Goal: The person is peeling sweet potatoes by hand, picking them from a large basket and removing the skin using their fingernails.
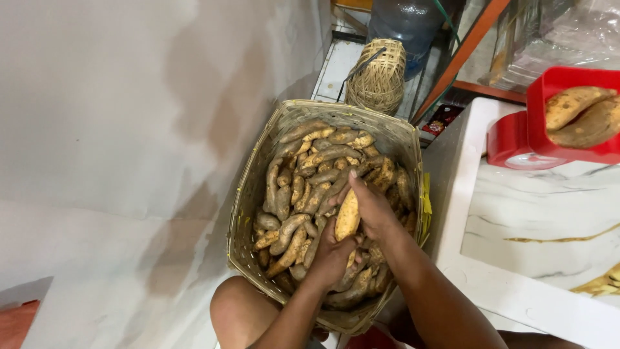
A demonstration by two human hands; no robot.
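Head view looks straight down, and I see a big woven basket (248, 194) on the floor, filled with dirty, tan sweet potatoes (303, 181). Both of the person's hands are inside it, near the near-right part of the heap. My right hand (374, 210) is curled over one fat, paler sweet potato (347, 216), fingers wrapped along its right side and top, so the grip is closed around it. My left hand (332, 255) comes in from below and cups the lower end of that same sweet potato, fingers closed against it. The tuber stands roughly upright between the two hands, just above the rest of the pile and touching it at its near end, as far as I can tell.

A bare knee (239, 313) shows at the near edge, just left of the basket's near corner. On the left, a pale wall (129, 129) fills most of the frame. Beyond the basket, at the far side, a smaller woven basket (378, 77) sits on the tiled floor, and behind it stands a large blue water bottle (407, 22). On the right there is a white marble-patterned counter (529, 226), and on its far end a red scale (513, 142) carries a red tray (539, 110) with two large sweet potatoes (578, 113) lying in it, well apart from the basket.
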